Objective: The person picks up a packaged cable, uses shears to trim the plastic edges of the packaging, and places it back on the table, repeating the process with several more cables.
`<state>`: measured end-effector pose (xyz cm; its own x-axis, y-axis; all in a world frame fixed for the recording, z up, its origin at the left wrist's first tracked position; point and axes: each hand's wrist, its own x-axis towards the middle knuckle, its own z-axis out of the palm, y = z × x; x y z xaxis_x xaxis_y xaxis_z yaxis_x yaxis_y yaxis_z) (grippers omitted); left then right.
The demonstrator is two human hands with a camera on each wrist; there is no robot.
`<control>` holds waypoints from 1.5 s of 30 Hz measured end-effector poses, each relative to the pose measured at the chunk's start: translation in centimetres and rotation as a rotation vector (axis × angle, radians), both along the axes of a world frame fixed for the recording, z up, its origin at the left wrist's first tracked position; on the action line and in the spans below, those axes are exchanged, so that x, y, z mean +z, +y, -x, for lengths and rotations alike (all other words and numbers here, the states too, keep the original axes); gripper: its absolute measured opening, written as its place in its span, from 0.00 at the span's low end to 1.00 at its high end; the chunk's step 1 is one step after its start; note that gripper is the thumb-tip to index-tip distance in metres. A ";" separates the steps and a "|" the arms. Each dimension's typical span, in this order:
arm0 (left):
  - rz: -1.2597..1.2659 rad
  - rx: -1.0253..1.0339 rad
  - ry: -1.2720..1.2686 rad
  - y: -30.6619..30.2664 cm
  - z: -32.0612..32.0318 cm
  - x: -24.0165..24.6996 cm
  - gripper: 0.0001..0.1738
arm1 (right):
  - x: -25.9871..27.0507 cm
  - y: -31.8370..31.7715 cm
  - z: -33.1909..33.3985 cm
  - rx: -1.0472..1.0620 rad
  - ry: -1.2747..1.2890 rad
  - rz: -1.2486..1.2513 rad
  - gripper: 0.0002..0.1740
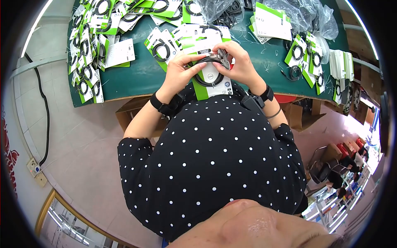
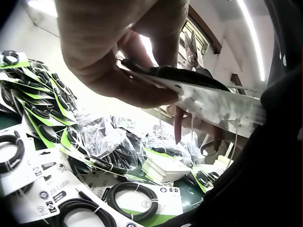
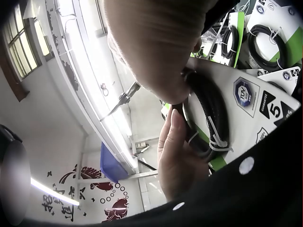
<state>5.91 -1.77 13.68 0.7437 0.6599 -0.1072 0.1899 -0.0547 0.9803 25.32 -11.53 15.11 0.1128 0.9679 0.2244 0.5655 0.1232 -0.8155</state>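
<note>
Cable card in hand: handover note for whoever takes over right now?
Left hand: grips the card, thumb on the cable.
Right hand: holds cutters at the top of the coil and steadies the card.
Things: the card is held above the table edge. Carded cables are piled on the left, bagged cables at the back.
Done: the cable is fastened to the card with white ties.
Left: thin tie tails hang below the card, so trimming looks unfinished.

The right hand (image 1: 242, 62) hides the handles of the metal tool (image 1: 223, 56).
</note>
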 end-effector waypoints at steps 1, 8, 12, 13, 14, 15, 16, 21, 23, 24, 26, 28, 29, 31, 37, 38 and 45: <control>0.014 0.002 -0.047 0.0 -0.1 -0.1 0.15 | 0.0 0.0 0.0 0.000 0.000 0.001 0.20; 0.159 0.035 -0.109 0.3 -0.9 -0.5 0.15 | -1.0 0.3 -0.4 -0.083 0.147 -0.009 0.20; 0.236 0.201 -0.172 1.3 -1.5 -1.4 0.15 | -1.6 1.2 -0.3 -0.263 0.237 -0.239 0.21; 0.266 0.226 -0.190 1.6 -1.6 -1.0 0.15 | -1.7 1.1 -0.3 -0.261 0.236 -0.241 0.21; 0.297 0.250 -0.208 1.9 -1.7 -0.6 0.15 | -1.8 1.0 -0.3 -0.269 0.355 -0.090 0.21; 0.327 0.274 -0.225 2.1 -1.8 -0.5 0.15 | -1.8 0.8 -0.2 -0.276 0.473 0.061 0.22; 0.327 0.273 -0.225 2.2 -1.9 -0.5 0.15 | -1.9 0.7 -0.2 -0.282 0.589 0.214 0.23; 0.260 0.243 -0.247 2.3 -2.4 -0.8 0.16 | -1.5 0.9 0.0 -0.267 0.852 0.428 0.24; 0.243 0.197 -0.208 2.3 -2.5 -0.2 0.21 | -1.9 1.1 -0.2 -0.243 0.968 0.400 0.25; 0.242 0.195 -0.208 2.1 -2.6 0.1 0.21 | -2.0 1.2 -0.2 -0.231 1.026 0.384 0.25; 0.303 0.298 -0.354 1.3 -3.1 0.8 0.28 | -2.0 1.3 -0.3 -0.234 1.030 0.373 0.24; 0.331 0.347 -0.427 1.2 -2.9 1.2 0.31 | -1.7 1.7 -0.3 -0.240 1.041 0.354 0.24; 0.359 0.361 -0.327 1.4 -2.5 1.0 0.33 | -1.6 1.8 -0.4 -0.240 1.041 0.350 0.24; 0.415 0.388 -0.127 1.9 -1.6 0.7 0.37 | -1.2 2.1 -0.6 -0.231 1.014 0.357 0.24; 0.916 0.050 -0.115 1.9 0.0 1.3 0.26 | -0.6 3.3 -0.7 -0.162 0.944 0.372 0.23; 0.941 0.041 -0.149 1.8 -0.1 1.2 0.24 | -0.5 3.4 -0.6 -0.196 0.870 0.380 0.22; 0.964 0.209 -0.298 1.9 0.0 1.4 0.18 | -1.6 1.8 -0.8 -0.320 0.147 0.021 0.18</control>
<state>5.95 0.10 15.04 0.7072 0.5102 -0.4895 -0.1527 0.7862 0.5988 26.15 -9.68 13.56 0.4411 0.8825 0.1633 0.4493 -0.0596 -0.8914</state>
